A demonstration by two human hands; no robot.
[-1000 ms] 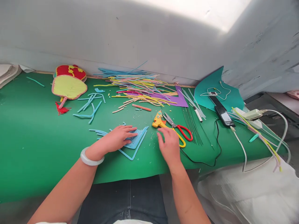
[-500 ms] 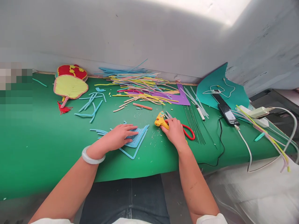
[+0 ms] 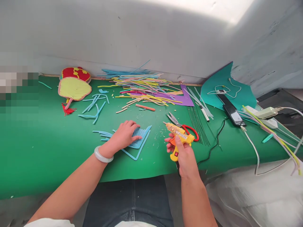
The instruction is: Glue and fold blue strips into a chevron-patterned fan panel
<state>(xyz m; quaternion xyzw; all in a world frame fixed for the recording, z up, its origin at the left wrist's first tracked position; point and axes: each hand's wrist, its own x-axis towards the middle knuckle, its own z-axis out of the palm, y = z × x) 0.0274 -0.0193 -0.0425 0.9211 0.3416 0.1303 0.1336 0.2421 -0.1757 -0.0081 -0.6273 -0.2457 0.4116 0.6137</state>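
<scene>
A flat blue piece made of folded pipe cleaners (image 3: 138, 142) lies on the green table, with an angled strip along its near and right sides and loose ends trailing left. My left hand (image 3: 125, 134) rests on its upper left part, thumb apart from the fingers. My right hand (image 3: 181, 149) is wrapped round a yellow hot glue gun (image 3: 181, 135), raised over the table with its nozzle toward the upper left. Just behind the glue gun lie red-handled scissors (image 3: 175, 119), their blades slightly apart.
Colourful pipe cleaners (image 3: 142, 85) lie heaped along the wall on purple sheets (image 3: 188, 99). Cut blue lengths (image 3: 94, 105) and a yellow fan (image 3: 74, 89) are to the left. Thin wires (image 3: 199, 129), a phone (image 3: 233, 115), a power strip (image 3: 272, 123) and cables are on the right.
My right hand has turned the glue gun upright, lifting it off the scissors and toward me. The left hand's fingers have bent and drawn together slightly on the blue piece.
</scene>
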